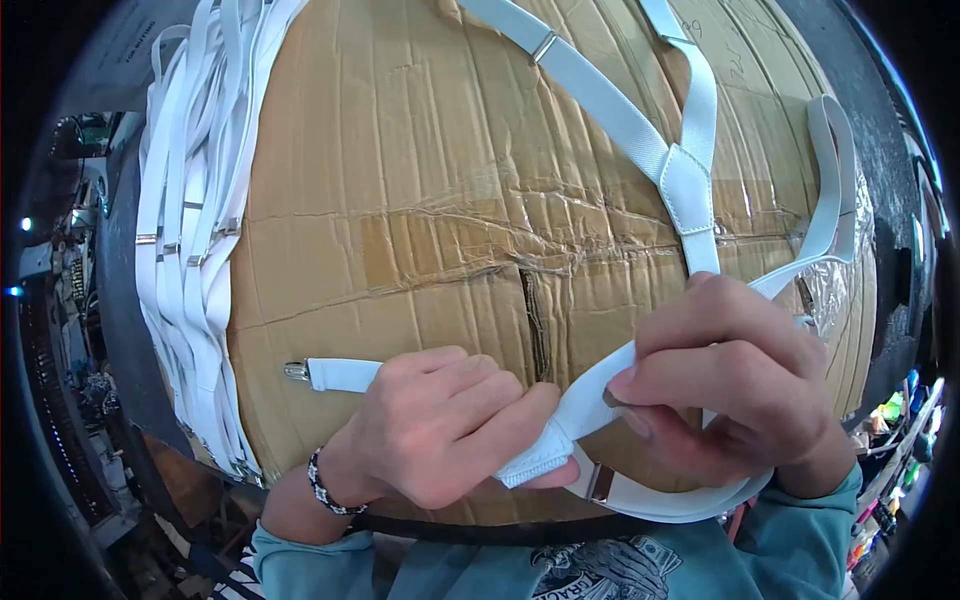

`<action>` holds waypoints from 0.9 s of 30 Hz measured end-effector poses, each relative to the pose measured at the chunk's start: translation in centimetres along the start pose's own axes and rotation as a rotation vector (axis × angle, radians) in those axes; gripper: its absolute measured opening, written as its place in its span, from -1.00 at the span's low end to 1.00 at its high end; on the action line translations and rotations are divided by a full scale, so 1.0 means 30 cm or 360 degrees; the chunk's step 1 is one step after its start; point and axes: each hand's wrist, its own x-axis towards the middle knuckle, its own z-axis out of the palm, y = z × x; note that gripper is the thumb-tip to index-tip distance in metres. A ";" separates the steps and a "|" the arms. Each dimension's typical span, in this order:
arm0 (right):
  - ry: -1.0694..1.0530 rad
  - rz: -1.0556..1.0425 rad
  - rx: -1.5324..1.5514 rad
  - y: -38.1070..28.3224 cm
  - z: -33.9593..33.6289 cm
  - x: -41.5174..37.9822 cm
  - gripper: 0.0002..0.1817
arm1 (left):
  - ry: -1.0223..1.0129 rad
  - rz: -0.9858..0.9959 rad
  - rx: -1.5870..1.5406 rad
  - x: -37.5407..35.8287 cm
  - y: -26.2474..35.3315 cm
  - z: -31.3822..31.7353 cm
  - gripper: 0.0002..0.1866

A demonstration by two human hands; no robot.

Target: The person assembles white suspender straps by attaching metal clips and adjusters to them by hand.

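White elastic suspenders (600,95) lie across the cardboard, their two straps meeting at a stitched white patch (688,190). My left hand (445,425), with a beaded bracelet at the wrist, is closed on a folded, stitched piece of the suspenders (540,455). Left of it a short strap end sticks out, tipped with a metal clip (297,371). My right hand (730,385) pinches the strap just to the right; a small dark bit shows at its fingertips, too small to name. A metal slider (601,484) sits on the strap loop below the hands.
A flattened cardboard sheet (420,150), creased and taped, covers the work surface. Along its left edge hangs a thick bundle of white suspenders (195,220) with metal sliders. Another strap loop (835,180) curls at the right edge, near some clear plastic (830,295).
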 end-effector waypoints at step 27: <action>0.0025 0.0015 0.0102 0.000 0.029 -0.009 -0.66 | -0.0021 -0.0059 -0.0072 -0.015 -0.007 0.016 -0.50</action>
